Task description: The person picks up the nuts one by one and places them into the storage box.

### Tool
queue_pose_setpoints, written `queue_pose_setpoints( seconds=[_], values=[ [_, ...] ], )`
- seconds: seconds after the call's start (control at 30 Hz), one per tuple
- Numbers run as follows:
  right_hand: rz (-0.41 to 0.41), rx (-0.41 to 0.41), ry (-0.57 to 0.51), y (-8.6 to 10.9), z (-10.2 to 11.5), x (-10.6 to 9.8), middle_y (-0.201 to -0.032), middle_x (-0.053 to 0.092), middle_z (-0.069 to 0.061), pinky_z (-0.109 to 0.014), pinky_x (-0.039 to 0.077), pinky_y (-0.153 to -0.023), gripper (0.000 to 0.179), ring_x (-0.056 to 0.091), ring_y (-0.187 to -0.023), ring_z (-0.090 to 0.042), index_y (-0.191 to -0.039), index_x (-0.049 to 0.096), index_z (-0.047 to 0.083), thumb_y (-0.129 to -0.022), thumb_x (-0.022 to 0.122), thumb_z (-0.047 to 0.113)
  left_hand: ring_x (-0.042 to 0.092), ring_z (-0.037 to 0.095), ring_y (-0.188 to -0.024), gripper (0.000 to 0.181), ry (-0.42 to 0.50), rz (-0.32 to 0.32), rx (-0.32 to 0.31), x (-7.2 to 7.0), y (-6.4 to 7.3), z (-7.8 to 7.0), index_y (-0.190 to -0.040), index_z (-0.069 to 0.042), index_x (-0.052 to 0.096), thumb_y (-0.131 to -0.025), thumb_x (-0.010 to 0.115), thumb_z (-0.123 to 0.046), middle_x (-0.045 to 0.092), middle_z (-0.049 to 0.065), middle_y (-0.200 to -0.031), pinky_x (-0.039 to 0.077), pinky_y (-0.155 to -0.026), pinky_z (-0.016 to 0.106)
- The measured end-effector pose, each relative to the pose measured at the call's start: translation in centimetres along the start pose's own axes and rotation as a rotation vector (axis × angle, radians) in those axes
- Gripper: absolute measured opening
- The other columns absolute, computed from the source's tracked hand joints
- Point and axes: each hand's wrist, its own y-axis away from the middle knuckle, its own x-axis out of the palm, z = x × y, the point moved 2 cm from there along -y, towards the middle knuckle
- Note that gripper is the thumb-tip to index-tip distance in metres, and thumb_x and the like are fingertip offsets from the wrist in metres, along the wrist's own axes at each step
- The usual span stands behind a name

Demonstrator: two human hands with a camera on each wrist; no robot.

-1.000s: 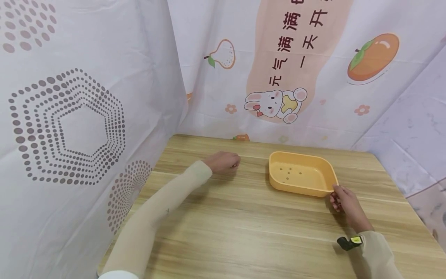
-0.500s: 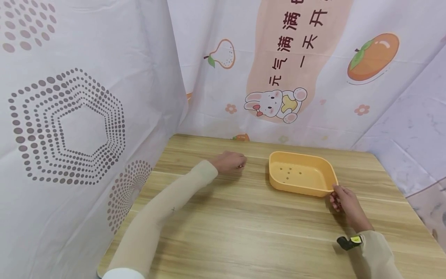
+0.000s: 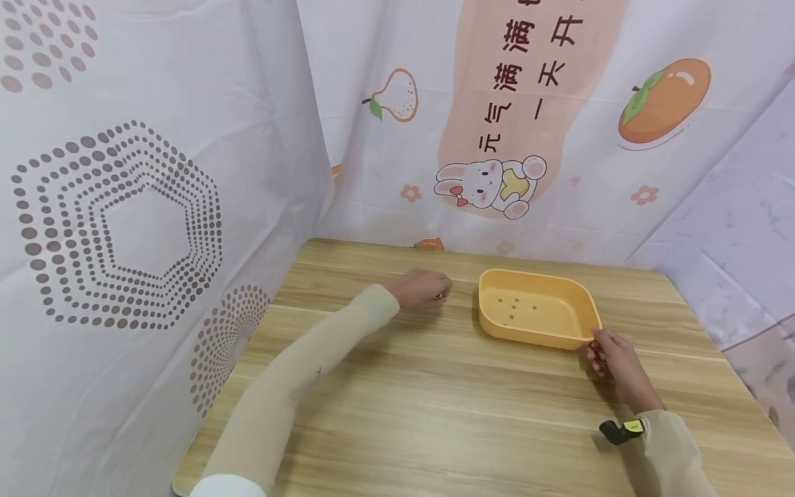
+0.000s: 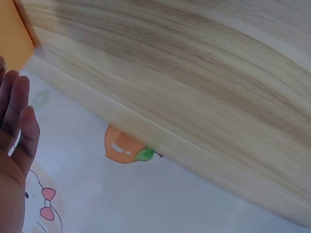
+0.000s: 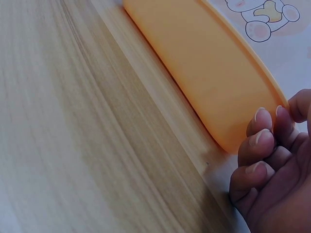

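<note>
A yellow-orange plastic basket [image 3: 528, 336] with rounded corners stands on the wooden table, several small dark spots showing on its floor. My right hand [image 3: 617, 360] pinches the rim at its near right corner; in the right wrist view, thumb and forefinger meet the rim while the other fingers [image 5: 255, 145] curl below it against the outside. To the left of the basket, apart from it, my left hand [image 3: 419, 288] hovers over the table and holds nothing. The left wrist view has that hand's fingers [image 4: 19, 92] loosely bent, with part of the basket [image 4: 10, 39] beyond them.
The wood-grain table [image 3: 422, 414] ends at a printed curtain [image 3: 385, 172] at the back. Another curtain [image 3: 149, 228] hangs along the left side, and a pale one [image 3: 733, 228] on the right. A black device [image 3: 621, 433] sits on the right wrist.
My left hand has moved to the right, closer to the basket. The right hand and the basket have stayed in place.
</note>
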Motion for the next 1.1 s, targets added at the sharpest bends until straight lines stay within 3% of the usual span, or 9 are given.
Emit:
queue_pose_setpoints(
  seconds=[0.53, 1.1],
  values=[
    [-0.005, -0.009, -0.016, 0.3, 0.1, 0.2, -0.071, 0.058, 0.005, -0.026, 0.045, -0.051, 0.044, 0.051, -0.057, -0.009, -0.087, 0.053, 0.007, -0.11, 0.043, 0.043, 0.058, 0.006, -0.083, 0.008, -0.031, 0.042, -0.013, -0.2, -1.5, -1.3, -0.102, -0.016, 0.065, -0.103, 0.057, -0.019, 0.064, -0.006, -0.098, 0.049, -0.071, 0.023],
    [-0.012, -0.012, -0.015, 0.4, 0.2, 0.4, -0.07, 0.058, 0.005, -0.025, 0.044, -0.051, 0.045, 0.051, -0.056, -0.009, -0.085, 0.054, 0.007, -0.11, 0.044, 0.044, 0.056, 0.007, -0.081, 0.006, -0.026, 0.012, 0.042, -0.2, -3.0, -2.2, -0.099, -0.016, 0.063, -0.102, 0.059, -0.019, 0.062, -0.006, -0.094, 0.048, -0.07, 0.024]
  ],
)
